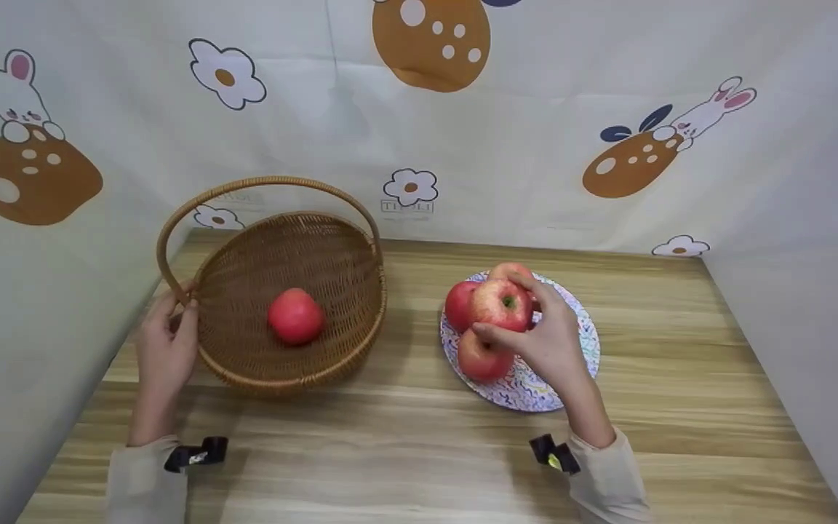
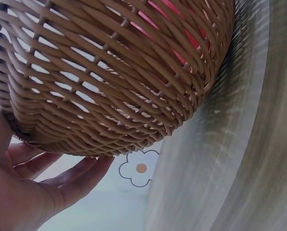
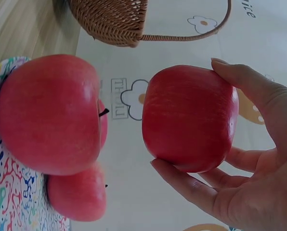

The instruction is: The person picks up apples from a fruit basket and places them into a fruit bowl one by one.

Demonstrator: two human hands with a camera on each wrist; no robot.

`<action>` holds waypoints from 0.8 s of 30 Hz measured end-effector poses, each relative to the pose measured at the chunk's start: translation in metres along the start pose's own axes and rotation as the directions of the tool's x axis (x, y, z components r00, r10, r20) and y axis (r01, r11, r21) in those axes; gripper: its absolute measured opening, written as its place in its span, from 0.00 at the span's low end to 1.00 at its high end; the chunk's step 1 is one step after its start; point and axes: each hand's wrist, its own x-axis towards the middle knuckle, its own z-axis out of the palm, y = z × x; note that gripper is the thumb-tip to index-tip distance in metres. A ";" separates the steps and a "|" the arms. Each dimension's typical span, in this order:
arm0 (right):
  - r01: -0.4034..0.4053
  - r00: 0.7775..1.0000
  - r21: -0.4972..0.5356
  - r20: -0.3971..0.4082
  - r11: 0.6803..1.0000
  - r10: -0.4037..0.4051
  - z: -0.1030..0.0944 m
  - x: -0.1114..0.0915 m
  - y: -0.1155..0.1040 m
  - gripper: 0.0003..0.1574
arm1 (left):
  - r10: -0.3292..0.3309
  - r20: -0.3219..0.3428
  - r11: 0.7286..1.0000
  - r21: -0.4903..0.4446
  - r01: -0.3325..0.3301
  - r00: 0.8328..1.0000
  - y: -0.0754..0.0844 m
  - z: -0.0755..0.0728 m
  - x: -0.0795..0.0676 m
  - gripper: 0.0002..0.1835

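My left hand (image 1: pixel 166 342) grips the left rim of a brown wicker basket (image 1: pixel 244 287), right by the foot of its arched handle. In the left wrist view its fingers reach along the basket's woven outer side (image 2: pixel 100 96). One red apple (image 1: pixel 295 316) lies inside the basket. Thumb and fingers of my right hand (image 1: pixel 556 338) hold another red apple (image 3: pixel 189 118) above a round, colourfully patterned plate (image 1: pixel 572 364). Beneath it on the plate are a near apple (image 1: pixel 487 360), a left apple (image 1: pixel 458 307) and a far apple (image 1: pixel 511 270), partly hidden.
Basket and plate stand apart on a wood-grain table (image 1: pixel 404 437), the basket to the left. Behind and at both sides hangs a pale cloth (image 1: pixel 535 145) printed with rabbits, flowers and orange fruit. The basket's handle (image 1: pixel 273 180) arches up at the back.
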 end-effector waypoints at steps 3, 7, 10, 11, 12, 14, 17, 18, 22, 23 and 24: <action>-0.025 1.000 -0.010 -0.006 1.000 0.025 -0.005 0.001 0.004 0.53 | 0.013 0.016 1.000 -0.004 -0.013 1.000 0.000 -0.001 0.001 0.22; -0.044 0.999 -0.036 -0.023 0.998 0.044 -0.012 0.002 0.007 0.52 | 0.009 0.048 1.000 0.007 -0.009 0.999 0.001 -0.003 0.002 0.22; -0.053 0.998 -0.042 -0.035 0.998 0.052 -0.016 0.003 0.010 0.51 | 0.014 0.065 1.000 0.017 -0.016 0.998 0.001 -0.004 0.003 0.22; -0.057 0.998 -0.041 -0.039 0.998 0.055 -0.017 0.003 0.010 0.51 | 0.015 0.069 1.000 0.024 -0.017 0.998 0.001 -0.004 0.003 0.22; -0.060 0.997 -0.039 -0.041 0.997 0.058 -0.018 0.004 0.011 0.51 | 0.015 0.071 0.999 0.032 -0.017 0.997 0.001 -0.004 0.003 0.22; -0.067 0.997 -0.039 -0.045 0.997 0.065 -0.020 0.004 0.013 0.51 | 0.015 0.072 0.999 0.045 -0.019 0.997 0.000 -0.004 0.002 0.22; -0.075 0.996 -0.037 -0.046 0.997 0.073 -0.022 0.005 0.015 0.51 | 0.020 0.069 0.998 0.052 -0.024 0.997 0.000 -0.004 0.001 0.22; -0.079 0.996 -0.036 -0.045 0.996 0.077 -0.023 0.006 0.016 0.51 | 0.023 0.069 0.998 0.049 -0.027 0.997 0.000 -0.005 0.001 0.22; -0.096 0.994 -0.034 -0.048 0.995 0.095 -0.025 0.007 0.020 0.52 | 0.024 0.073 0.999 0.037 -0.027 0.997 0.000 -0.006 0.001 0.22; -0.099 0.994 -0.034 -0.052 0.995 0.097 -0.025 0.008 0.020 0.51 | 0.022 0.075 0.999 0.034 -0.025 0.997 0.000 -0.006 0.001 0.22; -0.101 0.994 -0.035 -0.055 0.994 0.099 -0.026 0.008 0.021 0.51 | 0.020 0.073 0.999 0.036 -0.023 0.997 0.000 -0.006 0.002 0.22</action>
